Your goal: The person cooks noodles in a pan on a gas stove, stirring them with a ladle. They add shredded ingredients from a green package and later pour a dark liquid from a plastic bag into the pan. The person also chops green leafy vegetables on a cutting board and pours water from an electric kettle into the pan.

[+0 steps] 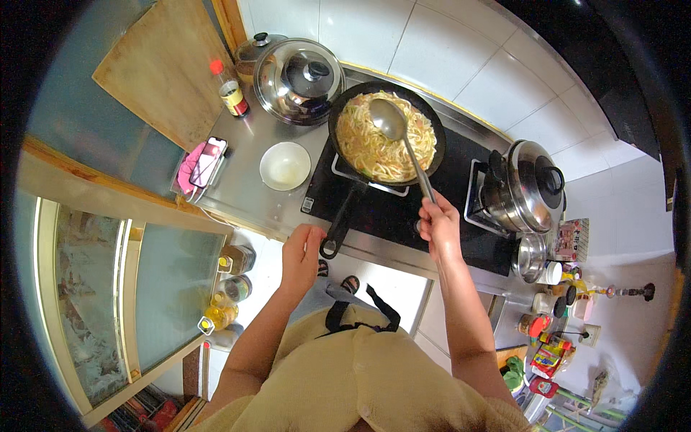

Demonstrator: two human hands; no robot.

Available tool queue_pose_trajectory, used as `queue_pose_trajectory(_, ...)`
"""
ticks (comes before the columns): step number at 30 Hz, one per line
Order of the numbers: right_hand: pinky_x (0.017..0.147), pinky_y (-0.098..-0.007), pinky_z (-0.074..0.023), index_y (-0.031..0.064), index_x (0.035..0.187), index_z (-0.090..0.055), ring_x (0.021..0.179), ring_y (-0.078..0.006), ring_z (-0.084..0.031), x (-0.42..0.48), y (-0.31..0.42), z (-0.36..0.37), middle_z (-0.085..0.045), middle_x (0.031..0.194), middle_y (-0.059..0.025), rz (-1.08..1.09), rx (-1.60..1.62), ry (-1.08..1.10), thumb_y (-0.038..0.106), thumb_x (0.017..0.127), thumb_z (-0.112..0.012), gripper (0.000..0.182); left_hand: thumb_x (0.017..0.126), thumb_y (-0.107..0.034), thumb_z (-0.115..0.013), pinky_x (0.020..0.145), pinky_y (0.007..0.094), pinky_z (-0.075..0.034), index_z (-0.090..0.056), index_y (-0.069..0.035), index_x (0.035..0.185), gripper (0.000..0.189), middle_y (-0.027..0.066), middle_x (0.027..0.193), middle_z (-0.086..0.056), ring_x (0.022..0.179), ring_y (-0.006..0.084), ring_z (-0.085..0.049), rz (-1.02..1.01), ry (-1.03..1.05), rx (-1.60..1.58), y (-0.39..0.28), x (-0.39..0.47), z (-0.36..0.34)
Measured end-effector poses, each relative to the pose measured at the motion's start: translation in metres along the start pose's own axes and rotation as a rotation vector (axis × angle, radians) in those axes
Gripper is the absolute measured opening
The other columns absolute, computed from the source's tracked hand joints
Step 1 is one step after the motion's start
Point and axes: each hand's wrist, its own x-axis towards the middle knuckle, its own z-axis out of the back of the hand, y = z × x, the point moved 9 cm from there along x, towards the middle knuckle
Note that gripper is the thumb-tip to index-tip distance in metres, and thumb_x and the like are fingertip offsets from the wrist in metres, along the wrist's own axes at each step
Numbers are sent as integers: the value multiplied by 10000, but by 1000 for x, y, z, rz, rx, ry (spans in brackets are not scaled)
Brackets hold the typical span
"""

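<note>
Noodles in broth point(378, 154) fill a black frying pan point(440, 116) on the left burner of a black gas stove point(378, 221). My right hand point(441, 224) is closed around the handle of a metal ladle point(387, 120), whose bowl rests over the noodles. My left hand point(303, 251) is beside the end of the pan's black handle point(340, 224), fingers curled and thumb near it; whether it touches the handle is unclear, and it holds nothing visible. A white bowl point(285, 166) stands on the steel counter left of the stove.
A lidded steel pot point(521, 186) sits on the right burner, with a steel bowl point(530, 258) beside it. A large glass lid point(297, 81), a sauce bottle point(232, 97) and a phone point(209, 162) are at left. Seasoning jars point(532, 325) crowd the right counter.
</note>
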Motion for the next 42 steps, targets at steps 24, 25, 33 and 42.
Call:
queue_pose_trajectory(24, 359, -205, -219, 7, 1183, -514, 434, -41, -308, -2, -7, -17, -426, 624, 27, 27, 173, -231, 120, 955, -538, 256, 983, -185, -511, 776, 280, -444, -613, -1, 995, 210, 74, 923, -619, 846, 148, -560, -55, 139, -137, 37, 46, 22)
queue_pose_trajectory(25, 360, -207, -216, 5, 1187, -511, 433, -41, -304, -4, -4, -20, -422, 623, 26, 63, 168, -244, 121, 957, -535, 259, 986, -189, -506, 816, 281, -446, -614, 2, 998, 219, 72, 937, -625, 884, 147, -570, -43, 179, -117, 38, 48, 26)
queue_pose_trajectory(33, 367, -210, -203, 48, 1097, -536, 434, -40, -298, -9, -19, -36, -425, 629, 24, 95, 215, -270, 128, 954, -543, 164, 973, -192, -529, 732, 284, -449, -622, -6, 974, 208, 77, 886, -621, 791, 161, -558, -31, 259, -184, 59, 61, 45)
queue_pose_trajectory(42, 363, -184, -256, -92, 1200, -499, 463, -52, -310, -4, -35, -45, -373, 649, 15, -241, 1044, 156, 200, 1004, -412, 362, 965, -166, -540, 726, 280, -446, -617, -2, 959, 182, 79, 873, -615, 785, 158, -551, -86, 230, -132, 51, 51, 54)
